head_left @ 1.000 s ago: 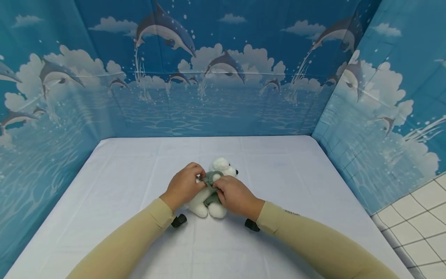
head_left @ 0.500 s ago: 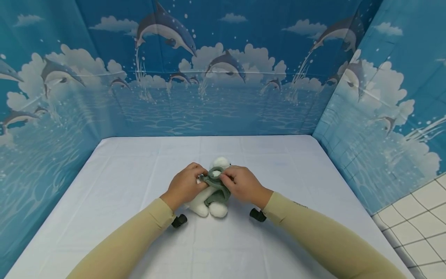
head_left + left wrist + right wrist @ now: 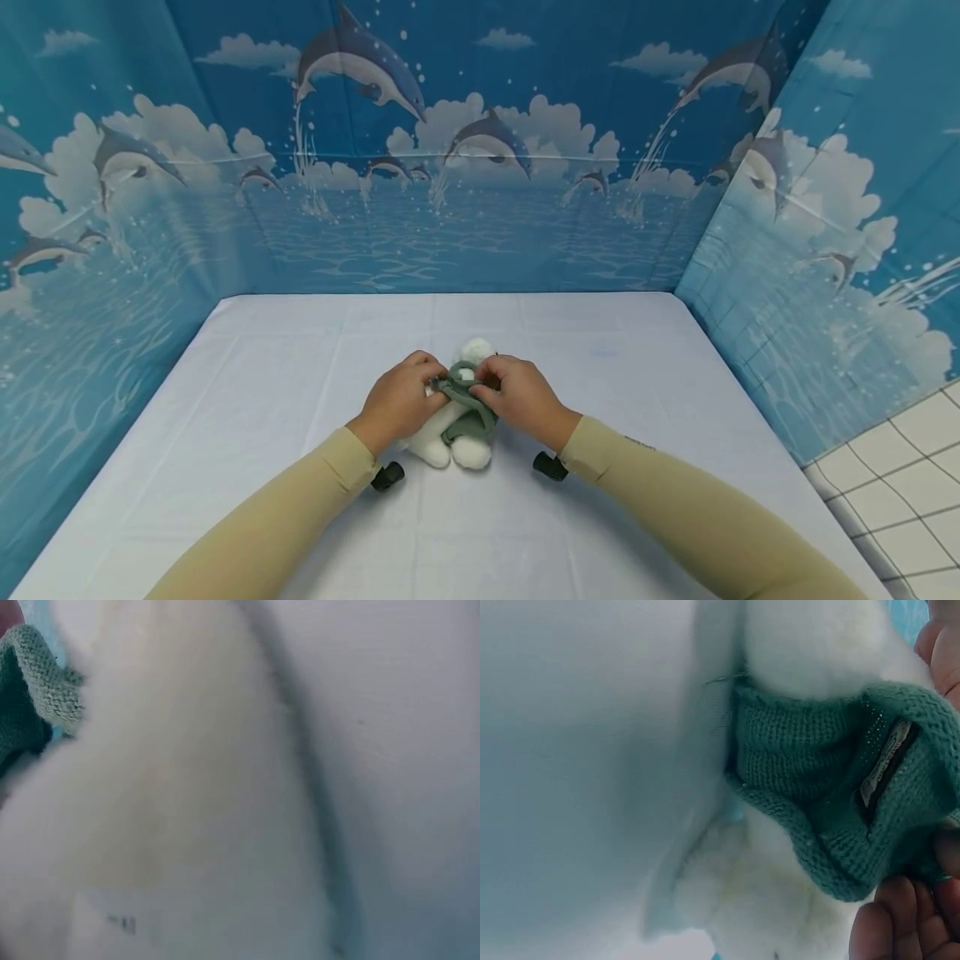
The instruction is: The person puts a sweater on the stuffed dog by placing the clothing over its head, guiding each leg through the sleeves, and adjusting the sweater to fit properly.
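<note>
Sweater [image 3: 467, 406] (mid-table) between both hands

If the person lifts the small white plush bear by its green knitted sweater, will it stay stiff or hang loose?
The white plush bear would probably sag: its fluffy body looks soft and stuffed. The green knitted sweater already bunches between the left hand and right hand, so it would likely stretch. It seems light, unlikely to roll.

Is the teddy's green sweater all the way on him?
No, only partly on. The green sweater bunches around the white teddy, with both hands pinching its collar below his head.
</note>
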Demonstrator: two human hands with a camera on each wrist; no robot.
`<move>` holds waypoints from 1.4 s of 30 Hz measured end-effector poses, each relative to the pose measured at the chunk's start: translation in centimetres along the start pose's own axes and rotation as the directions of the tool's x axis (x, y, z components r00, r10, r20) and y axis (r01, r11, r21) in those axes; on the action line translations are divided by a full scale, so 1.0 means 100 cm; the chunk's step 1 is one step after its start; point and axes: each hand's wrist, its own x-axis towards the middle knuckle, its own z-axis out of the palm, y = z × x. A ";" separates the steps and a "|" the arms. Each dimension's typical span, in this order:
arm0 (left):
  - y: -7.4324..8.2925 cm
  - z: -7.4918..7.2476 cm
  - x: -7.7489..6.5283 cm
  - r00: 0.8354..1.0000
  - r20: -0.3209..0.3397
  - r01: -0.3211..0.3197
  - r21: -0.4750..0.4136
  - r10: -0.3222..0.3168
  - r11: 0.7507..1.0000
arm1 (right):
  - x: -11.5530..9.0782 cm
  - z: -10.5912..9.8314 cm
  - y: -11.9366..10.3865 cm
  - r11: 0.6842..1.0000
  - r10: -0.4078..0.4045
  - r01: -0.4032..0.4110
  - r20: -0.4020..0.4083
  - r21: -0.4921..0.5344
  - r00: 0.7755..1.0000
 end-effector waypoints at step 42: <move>0.025 -0.035 0.022 0.985 0.114 -0.133 0.055 0.126 0.990 | -0.012 0.028 -0.007 0.992 -0.016 0.009 -0.051 -0.126 0.999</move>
